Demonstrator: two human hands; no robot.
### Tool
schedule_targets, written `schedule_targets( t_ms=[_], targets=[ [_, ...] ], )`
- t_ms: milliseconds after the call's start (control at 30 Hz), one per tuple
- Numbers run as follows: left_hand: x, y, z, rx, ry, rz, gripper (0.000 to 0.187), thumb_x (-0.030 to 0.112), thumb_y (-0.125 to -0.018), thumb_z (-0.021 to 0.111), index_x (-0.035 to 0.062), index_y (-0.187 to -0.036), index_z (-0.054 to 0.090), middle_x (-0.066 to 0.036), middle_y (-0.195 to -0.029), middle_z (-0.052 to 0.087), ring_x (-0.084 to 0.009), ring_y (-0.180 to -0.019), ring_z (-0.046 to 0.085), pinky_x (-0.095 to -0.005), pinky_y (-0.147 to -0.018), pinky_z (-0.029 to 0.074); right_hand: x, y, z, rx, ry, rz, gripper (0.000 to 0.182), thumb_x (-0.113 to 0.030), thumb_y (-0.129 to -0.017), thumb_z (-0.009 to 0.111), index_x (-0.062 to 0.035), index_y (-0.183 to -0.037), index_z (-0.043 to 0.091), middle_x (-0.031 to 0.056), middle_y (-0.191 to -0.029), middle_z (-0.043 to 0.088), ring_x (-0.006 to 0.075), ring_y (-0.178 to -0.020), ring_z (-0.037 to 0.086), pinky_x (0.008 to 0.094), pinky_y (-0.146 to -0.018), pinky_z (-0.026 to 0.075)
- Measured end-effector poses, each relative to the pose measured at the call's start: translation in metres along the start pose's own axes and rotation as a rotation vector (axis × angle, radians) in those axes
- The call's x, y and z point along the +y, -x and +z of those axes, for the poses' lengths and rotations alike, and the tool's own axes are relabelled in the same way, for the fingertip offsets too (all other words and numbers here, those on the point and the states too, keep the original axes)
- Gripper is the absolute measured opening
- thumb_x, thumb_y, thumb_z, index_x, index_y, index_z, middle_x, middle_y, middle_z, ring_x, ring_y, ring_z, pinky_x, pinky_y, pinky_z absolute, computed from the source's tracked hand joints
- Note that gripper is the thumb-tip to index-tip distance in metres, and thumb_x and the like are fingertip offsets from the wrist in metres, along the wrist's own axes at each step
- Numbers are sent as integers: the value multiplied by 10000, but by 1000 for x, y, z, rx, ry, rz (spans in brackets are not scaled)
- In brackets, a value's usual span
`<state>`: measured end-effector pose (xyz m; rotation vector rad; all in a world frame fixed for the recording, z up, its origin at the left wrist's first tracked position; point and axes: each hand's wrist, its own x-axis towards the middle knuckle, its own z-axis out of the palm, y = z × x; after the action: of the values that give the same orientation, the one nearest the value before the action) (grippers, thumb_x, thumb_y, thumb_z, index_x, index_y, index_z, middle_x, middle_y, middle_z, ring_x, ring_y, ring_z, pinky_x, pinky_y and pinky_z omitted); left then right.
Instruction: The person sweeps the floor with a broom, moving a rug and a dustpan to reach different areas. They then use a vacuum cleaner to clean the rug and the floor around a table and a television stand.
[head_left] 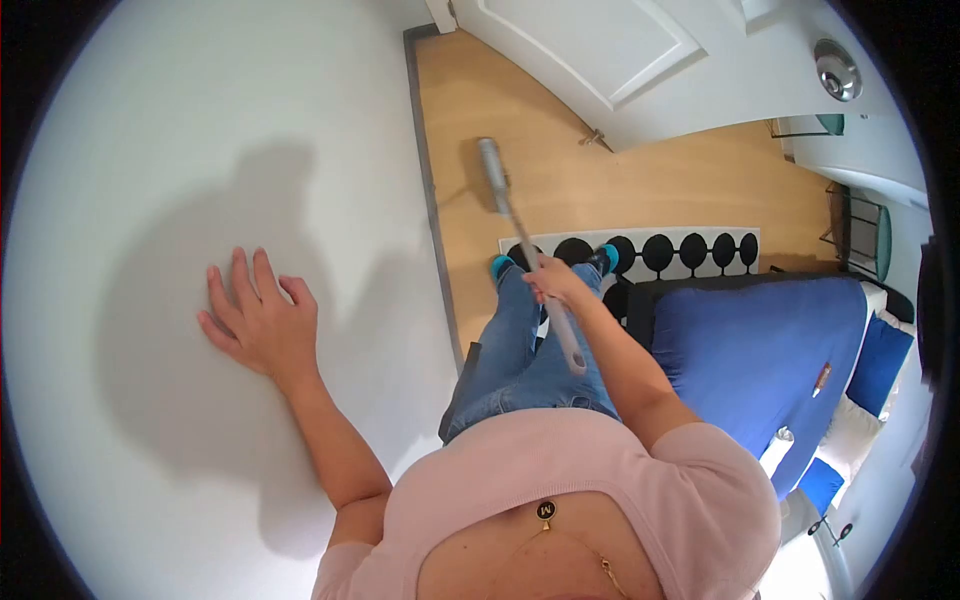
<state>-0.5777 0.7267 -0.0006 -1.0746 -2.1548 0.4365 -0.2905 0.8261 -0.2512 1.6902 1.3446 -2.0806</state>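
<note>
With its fingers spread, my left hand (262,322) is raised against the white wall (180,120), and the palm appears to touch it. My right hand (556,280) is wrapped around the shaft of a grey long-handled tool (562,335). The tool's thick grip end points back towards my legs. Its narrow, bar-shaped head (494,176) is at or just above the wooden floor (545,175), close to the wall. Slight blur on the head hides whether it is a roller, brush or mop.
A dark skirting strip (428,180) follows the wall's foot. Ahead on the right, a white door (590,50) stands over the floor. A black-and-white rug (690,252) lies near my feet (503,266). The bed (750,350) with a blue cover is on the right.
</note>
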Motion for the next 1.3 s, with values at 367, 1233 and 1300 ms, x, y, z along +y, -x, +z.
schedule_targets(
  t_ms=[367, 1233, 1300],
  targets=[
    [4, 1, -5, -56, -44, -26, 283, 217, -669, 552, 251, -949, 574, 125, -1104, 516, -154, -1111, 419, -416, -955, 212, -38, -157, -77, -507, -436, 168, 312, -223, -827, 456, -135, -554, 331, -46, -446, 390, 32, -340, 404, 151, -339, 328],
    [6, 3, -9, -36, -38, 43, 306, 202, -642, 525, 194, -942, 582, 60, -1125, 525, -220, -1128, 413, -461, -986, 156, -108, -165, 29, -105, -369, -146, 91, -121, -783, 469, -33, -761, 481, 58, -518, 466, 153, -426, 467, 294, -375, 379],
    [12, -1, -9, -33, -64, 60, 297, 197, -646, 524, 194, -938, 584, 67, -1128, 523, -219, -1133, 409, -461, -990, 148, -135, -195, 20, -200, -312, -172, 134, -136, -788, 460, -43, -698, 497, 54, -518, 485, 154, -429, 469, 299, -400, 388]
  ],
)
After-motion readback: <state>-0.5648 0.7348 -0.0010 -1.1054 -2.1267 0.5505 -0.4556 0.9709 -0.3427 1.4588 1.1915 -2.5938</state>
